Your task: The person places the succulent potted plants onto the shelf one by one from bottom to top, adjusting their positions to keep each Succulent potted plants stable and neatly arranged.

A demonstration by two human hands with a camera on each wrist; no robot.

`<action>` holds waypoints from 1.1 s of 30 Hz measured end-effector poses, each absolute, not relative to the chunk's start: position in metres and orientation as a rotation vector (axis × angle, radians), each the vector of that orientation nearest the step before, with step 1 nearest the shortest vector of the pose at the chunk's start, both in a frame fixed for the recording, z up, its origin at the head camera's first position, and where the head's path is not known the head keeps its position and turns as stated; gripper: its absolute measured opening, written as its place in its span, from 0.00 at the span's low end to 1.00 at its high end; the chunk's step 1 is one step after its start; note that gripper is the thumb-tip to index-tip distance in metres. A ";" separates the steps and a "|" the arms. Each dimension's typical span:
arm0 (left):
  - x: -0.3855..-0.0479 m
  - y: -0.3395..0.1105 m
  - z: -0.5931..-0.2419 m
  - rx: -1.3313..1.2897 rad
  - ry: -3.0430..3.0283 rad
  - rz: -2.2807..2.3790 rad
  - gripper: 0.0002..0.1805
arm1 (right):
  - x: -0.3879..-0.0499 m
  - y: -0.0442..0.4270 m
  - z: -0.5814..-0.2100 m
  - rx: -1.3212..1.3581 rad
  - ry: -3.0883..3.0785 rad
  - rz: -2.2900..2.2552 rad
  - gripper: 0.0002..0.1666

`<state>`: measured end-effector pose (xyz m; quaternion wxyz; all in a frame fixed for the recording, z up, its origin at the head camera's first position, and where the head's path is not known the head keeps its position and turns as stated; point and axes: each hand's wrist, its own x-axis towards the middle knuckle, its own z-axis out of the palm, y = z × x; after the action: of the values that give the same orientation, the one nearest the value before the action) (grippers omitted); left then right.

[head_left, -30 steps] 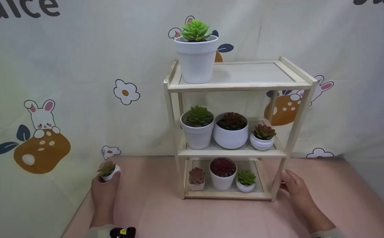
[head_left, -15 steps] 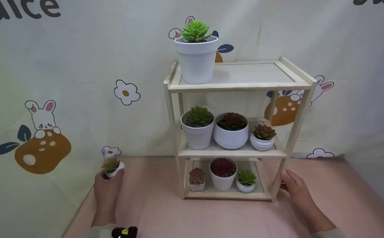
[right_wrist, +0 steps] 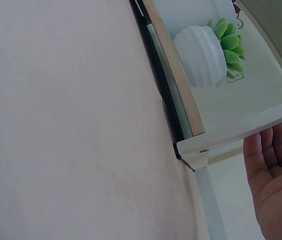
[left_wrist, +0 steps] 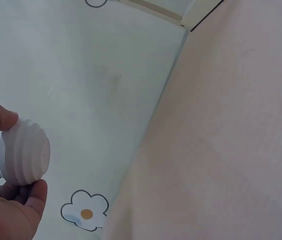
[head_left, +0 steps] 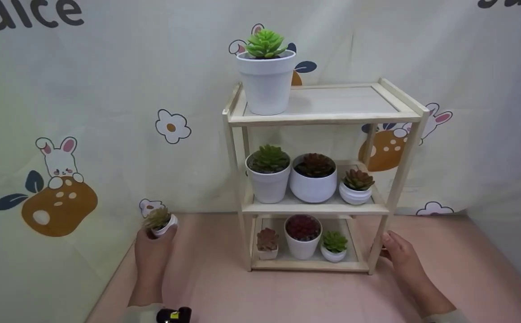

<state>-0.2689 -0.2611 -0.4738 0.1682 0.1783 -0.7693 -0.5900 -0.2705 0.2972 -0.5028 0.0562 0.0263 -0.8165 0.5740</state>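
In the head view my left hand (head_left: 155, 255) holds a small potted succulent (head_left: 159, 220) in a white pot, tilted and raised over the left of the table. The left wrist view shows thumb and fingers around its ribbed white pot (left_wrist: 23, 152); its leaves are mostly hidden there. My right hand (head_left: 404, 260) grips the lower right front leg of a three-tier wooden shelf (head_left: 327, 119). Seen from the right wrist, its fingers (right_wrist: 266, 150) meet the leg's edge; the thumb is out of view.
A green succulent in a tall white pot (head_left: 267, 85) stands at the top tier's left. Three potted succulents (head_left: 313, 181) fill the middle tier and three more (head_left: 303, 244) the bottom one. Behind the pink tabletop (head_left: 215, 287) hangs a printed cloth (head_left: 107, 89).
My left hand has moved a little right and slightly up with the potted succulent, toward the shelf. The right hand and the shelf stay in place.
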 end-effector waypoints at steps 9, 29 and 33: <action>-0.268 -0.245 -0.466 0.406 -2.214 -1.668 0.44 | -0.271 0.297 -0.503 0.073 -2.466 1.747 0.31; -0.257 -0.218 -0.441 0.321 -2.257 -1.702 0.42 | -0.270 0.297 -0.503 0.050 -2.474 1.764 0.31; -0.256 -0.214 -0.438 0.286 -2.253 -1.687 0.42 | -0.271 0.297 -0.503 0.052 -2.476 1.761 0.31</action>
<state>-0.2559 -0.2143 -0.4382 0.1556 0.0998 -0.7867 -0.5890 -0.2706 0.2971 -0.5031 0.0515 0.0170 -0.8136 0.5788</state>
